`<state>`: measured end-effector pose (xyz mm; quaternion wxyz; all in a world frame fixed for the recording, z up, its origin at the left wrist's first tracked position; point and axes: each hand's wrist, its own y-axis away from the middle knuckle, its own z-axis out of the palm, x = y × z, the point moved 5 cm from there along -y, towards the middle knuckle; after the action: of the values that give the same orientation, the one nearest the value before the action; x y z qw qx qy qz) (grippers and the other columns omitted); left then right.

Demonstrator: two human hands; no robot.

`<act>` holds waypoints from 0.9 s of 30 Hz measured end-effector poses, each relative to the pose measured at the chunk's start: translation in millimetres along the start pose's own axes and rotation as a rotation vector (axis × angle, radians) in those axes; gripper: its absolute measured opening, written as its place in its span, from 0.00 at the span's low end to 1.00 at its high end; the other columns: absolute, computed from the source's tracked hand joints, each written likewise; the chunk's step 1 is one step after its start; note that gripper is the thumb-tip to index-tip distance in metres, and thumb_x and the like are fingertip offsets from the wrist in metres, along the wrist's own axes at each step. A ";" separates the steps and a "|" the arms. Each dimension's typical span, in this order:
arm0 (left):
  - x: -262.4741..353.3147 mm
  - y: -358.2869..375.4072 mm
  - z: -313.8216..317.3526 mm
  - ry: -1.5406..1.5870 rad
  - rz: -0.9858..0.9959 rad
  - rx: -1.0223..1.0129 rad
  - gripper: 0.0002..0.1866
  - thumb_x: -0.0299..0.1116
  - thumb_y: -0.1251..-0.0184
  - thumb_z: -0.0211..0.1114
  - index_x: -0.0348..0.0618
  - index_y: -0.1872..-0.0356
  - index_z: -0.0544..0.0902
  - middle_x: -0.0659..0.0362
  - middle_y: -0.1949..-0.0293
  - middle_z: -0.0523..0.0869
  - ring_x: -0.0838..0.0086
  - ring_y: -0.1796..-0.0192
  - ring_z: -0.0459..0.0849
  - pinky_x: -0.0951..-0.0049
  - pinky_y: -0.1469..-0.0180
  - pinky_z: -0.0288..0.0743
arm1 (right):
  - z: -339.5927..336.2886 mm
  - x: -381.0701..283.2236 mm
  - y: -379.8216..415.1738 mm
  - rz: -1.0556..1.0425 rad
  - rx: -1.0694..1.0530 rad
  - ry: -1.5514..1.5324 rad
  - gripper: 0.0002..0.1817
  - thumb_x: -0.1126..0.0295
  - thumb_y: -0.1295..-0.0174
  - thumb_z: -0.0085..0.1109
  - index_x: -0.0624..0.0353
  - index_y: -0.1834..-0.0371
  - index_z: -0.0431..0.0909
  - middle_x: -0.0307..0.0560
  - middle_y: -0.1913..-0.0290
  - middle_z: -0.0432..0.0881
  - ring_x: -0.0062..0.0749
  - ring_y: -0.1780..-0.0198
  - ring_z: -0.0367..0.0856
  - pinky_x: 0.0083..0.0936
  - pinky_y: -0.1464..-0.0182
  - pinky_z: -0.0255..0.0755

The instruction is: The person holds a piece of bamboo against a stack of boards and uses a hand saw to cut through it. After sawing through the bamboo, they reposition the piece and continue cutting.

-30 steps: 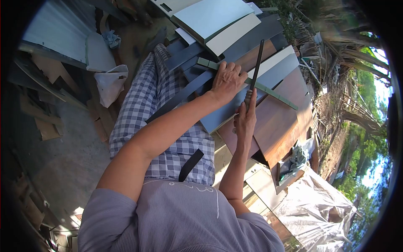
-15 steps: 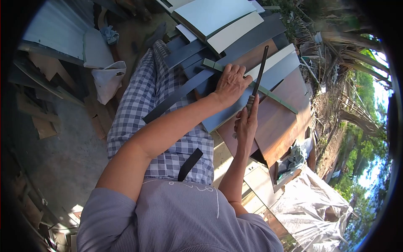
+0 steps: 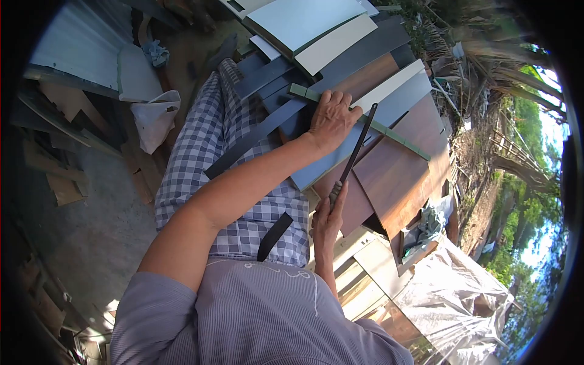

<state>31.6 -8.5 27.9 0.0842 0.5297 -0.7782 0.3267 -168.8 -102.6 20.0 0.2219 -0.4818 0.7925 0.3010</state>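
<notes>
My left hand (image 3: 331, 123) is closed over a narrow green strip (image 3: 398, 137), fingers curled across its upper side and pressing it on the stacked boards. The strip runs slantwise over the boards, with thin dark cross lines along it. In my right hand (image 3: 328, 220) is a long, thin dark blade (image 3: 359, 143) with a ribbed grip (image 3: 335, 191), held upright at a slant. Its tip overlaps the strip in this view, just right of my left fingers. A blue-grey board (image 3: 325, 159) lies under the left hand, and a brown board (image 3: 395, 173) to its right.
Pale panels (image 3: 304, 23) are stacked at the far end. A dark strip (image 3: 255, 139) juts over my checked trousers (image 3: 194, 164). A white bag (image 3: 156, 118) hangs at left. Crumpled plastic sheeting (image 3: 453, 292) lies at lower right, with dry brush (image 3: 474, 182) beyond the boards.
My right hand has drawn the blade back toward my body and down, so its tip has come down to the strip. My left hand keeps its hold on the strip.
</notes>
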 end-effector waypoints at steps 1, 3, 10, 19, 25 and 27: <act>0.4 -0.6 0.2 -0.004 0.002 0.005 0.05 0.34 0.40 0.65 0.49 0.64 0.82 0.58 0.66 0.77 0.66 0.56 0.75 0.64 0.51 0.62 | 0.0 1.5 3.5 0.020 -0.018 -0.097 0.32 0.70 0.26 0.42 0.46 0.21 0.46 0.48 0.70 0.77 0.29 0.74 0.76 0.28 0.71 0.71; 0.0 0.0 0.2 -0.003 0.003 0.024 0.05 0.34 0.39 0.65 0.49 0.64 0.82 0.58 0.66 0.77 0.66 0.55 0.75 0.64 0.51 0.62 | -1.2 -3.5 7.4 0.030 -0.044 -0.200 0.31 0.71 0.26 0.42 0.47 0.21 0.46 0.45 0.72 0.75 0.23 0.76 0.73 0.24 0.73 0.69; -1.2 -1.0 -0.1 -0.027 0.042 -0.044 0.12 0.34 0.42 0.68 0.47 0.57 0.80 0.55 0.58 0.77 0.62 0.50 0.75 0.60 0.43 0.63 | -46.6 -54.0 -19.6 -0.112 0.363 -0.608 0.35 0.69 0.26 0.45 0.42 0.21 0.38 0.38 0.70 0.68 0.15 0.79 0.63 0.15 0.79 0.59; -55.1 17.1 -95.2 0.039 -0.001 0.099 0.25 0.36 0.47 0.73 0.47 0.47 0.77 0.61 0.54 0.77 0.65 0.47 0.74 0.58 0.42 0.64 | -38.2 -81.5 -30.8 -0.328 0.214 -0.636 0.38 0.66 0.27 0.50 0.50 0.21 0.38 0.39 0.69 0.72 0.18 0.74 0.69 0.16 0.75 0.67; -46.1 25.4 -69.6 -0.007 0.047 0.021 0.21 0.36 0.47 0.73 0.48 0.51 0.80 0.62 0.55 0.78 0.67 0.49 0.74 0.60 0.45 0.62 | -8.7 -34.5 1.8 -0.088 0.020 -0.383 0.36 0.64 0.26 0.47 0.47 0.21 0.40 0.38 0.70 0.70 0.17 0.75 0.66 0.15 0.76 0.63; -39.4 18.7 -61.2 -0.029 0.066 0.030 0.19 0.36 0.47 0.72 0.48 0.52 0.81 0.62 0.56 0.79 0.67 0.49 0.74 0.60 0.45 0.61 | -14.0 -29.3 4.3 -0.070 0.025 -0.369 0.34 0.65 0.25 0.45 0.45 0.21 0.40 0.38 0.69 0.70 0.16 0.76 0.65 0.15 0.76 0.62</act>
<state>18.8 62.6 48.5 0.0544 0.5097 -0.7913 0.3332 -160.7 -92.4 50.0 0.3797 -0.4431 0.7247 0.3665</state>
